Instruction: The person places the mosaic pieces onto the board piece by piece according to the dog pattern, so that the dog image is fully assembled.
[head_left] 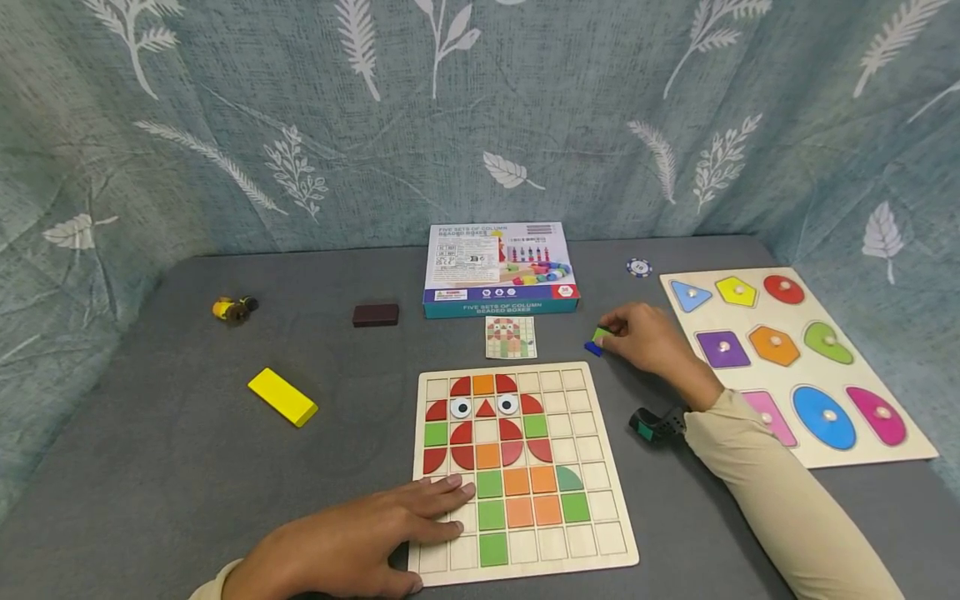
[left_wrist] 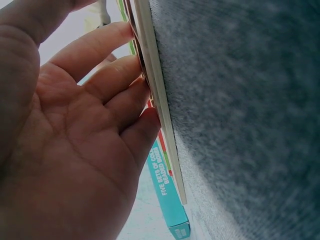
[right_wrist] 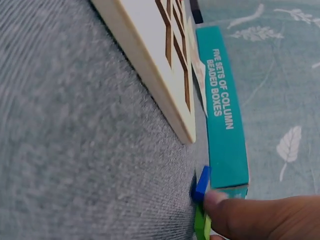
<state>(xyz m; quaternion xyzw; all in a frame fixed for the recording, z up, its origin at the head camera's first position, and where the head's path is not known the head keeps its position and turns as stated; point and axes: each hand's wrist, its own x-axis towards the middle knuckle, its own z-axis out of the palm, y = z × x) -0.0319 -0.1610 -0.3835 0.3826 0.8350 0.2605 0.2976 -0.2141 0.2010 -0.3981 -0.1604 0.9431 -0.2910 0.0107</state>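
My left hand rests on the lower left of the wooden grid board, its fingers extended across bare squares. In the left wrist view its fingertips meet the board's edge. Red, orange and green tiles on the board form a parrot-like picture with two round eyes. Right of the board, my right hand pinches a small green block. A blue block lies against the green one on the table; in the right wrist view the thumb is close to both. The far fingers are hidden there.
A picture card lies between the board and a toy box. At right are a shape puzzle, a poker chip and a black strap. Leftward sit a yellow block, a dark brown block and a small figure.
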